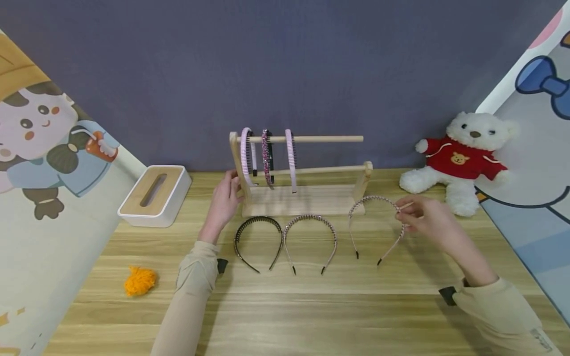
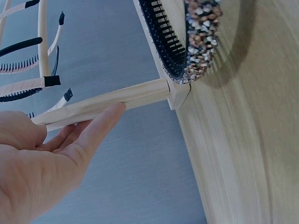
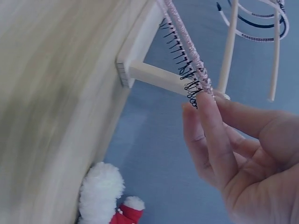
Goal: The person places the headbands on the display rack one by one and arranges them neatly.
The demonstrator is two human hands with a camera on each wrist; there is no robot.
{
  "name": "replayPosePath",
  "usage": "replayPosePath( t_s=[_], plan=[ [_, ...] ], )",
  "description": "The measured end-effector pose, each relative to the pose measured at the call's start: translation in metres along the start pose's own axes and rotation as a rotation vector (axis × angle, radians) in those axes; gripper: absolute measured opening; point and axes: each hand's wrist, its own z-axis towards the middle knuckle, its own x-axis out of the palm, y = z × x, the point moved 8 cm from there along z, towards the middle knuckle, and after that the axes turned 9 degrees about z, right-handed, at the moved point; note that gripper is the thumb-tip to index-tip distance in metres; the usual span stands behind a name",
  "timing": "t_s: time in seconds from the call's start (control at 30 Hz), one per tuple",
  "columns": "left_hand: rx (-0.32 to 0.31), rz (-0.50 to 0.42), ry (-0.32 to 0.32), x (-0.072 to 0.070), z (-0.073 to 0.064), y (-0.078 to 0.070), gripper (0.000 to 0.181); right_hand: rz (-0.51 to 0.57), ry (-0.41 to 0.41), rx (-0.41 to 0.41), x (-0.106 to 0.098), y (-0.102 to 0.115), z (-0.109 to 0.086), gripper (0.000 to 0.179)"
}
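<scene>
In the head view a wooden two-bar rack [image 1: 307, 201] stands at the back of the table. My left hand [image 1: 224, 199] holds its left post [image 2: 140, 94], fingers lying along and behind the wood. Between thumb and fingertips, my right hand [image 1: 429, 217] pinches one side of a thin pink headband [image 1: 376, 198] with small black teeth, held upright before the rack's right end. A black headband [image 1: 260, 219] and a pinkish beaded headband [image 1: 310, 217] lie side by side in front of the rack. Two pale pink headbands and a glittery headband [image 1: 266, 157] hang on the bars' left half.
A white tissue box [image 1: 175, 198] with a wooden lid stands at the left. Nearer the front lies an orange fluffy ball [image 1: 140, 281]. A white teddy bear [image 1: 463, 148] in a red top sits at the back right, beyond my right hand. A dark wall rises behind the rack.
</scene>
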Motion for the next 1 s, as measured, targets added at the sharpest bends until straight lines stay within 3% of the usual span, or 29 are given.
replayPosePath(
  t_s=[0.5, 0.8, 1.0],
  plan=[
    [0.002, 0.003, 0.006, -0.002, 0.004, -0.004, 0.042, -0.016, -0.153, -0.172, -0.023, 0.04, -0.008, 0.029],
    [-0.002, 0.006, 0.009, -0.001, 0.001, -0.002, 0.042, -0.049, -0.223, -0.21, -0.031, 0.064, -0.009, 0.032],
    [0.007, 0.01, -0.001, -0.001, -0.001, 0.001, 0.043, -0.017, -0.236, -0.223, -0.035, 0.076, -0.006, 0.035]
  ],
)
